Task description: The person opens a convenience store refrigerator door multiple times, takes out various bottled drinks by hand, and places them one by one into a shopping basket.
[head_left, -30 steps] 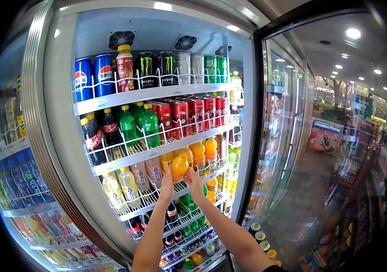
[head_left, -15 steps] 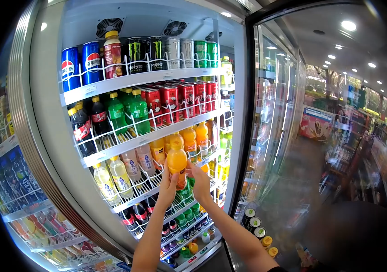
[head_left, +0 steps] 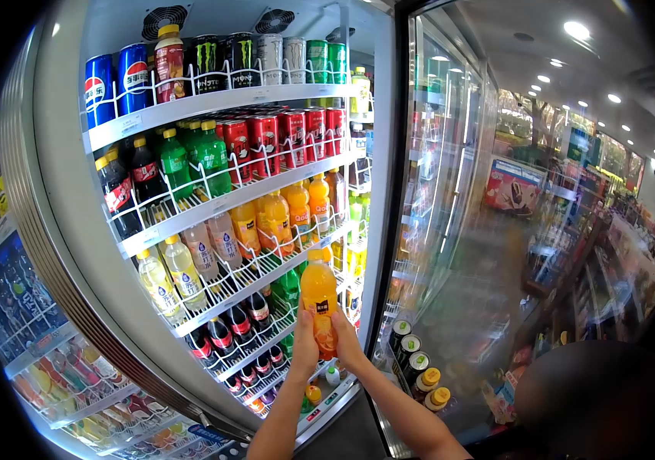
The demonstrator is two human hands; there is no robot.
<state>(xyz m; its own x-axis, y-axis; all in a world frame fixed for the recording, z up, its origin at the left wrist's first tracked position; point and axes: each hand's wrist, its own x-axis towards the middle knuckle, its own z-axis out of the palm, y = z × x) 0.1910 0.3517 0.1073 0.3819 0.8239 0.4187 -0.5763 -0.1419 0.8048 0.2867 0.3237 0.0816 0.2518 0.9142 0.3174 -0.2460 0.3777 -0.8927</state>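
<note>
Orange, dark-labelled bottle (head_left: 319,295) (yellow-capped, nearly upright), snug between both hands (head_left: 306,341) (head_left: 347,341).

White wire-fronted shelves (head_left: 220,96), red cans (head_left: 264,146), green bottles (head_left: 213,159), blue cans (head_left: 100,90), orange drinks (head_left: 276,217)

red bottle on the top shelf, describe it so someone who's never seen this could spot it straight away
Face the open drinks fridge and look along its top shelf. Toward the left, between blue cans and black cans, stands the red bottle. Its yellow cap rises above the flat-topped cans on both sides.
</note>
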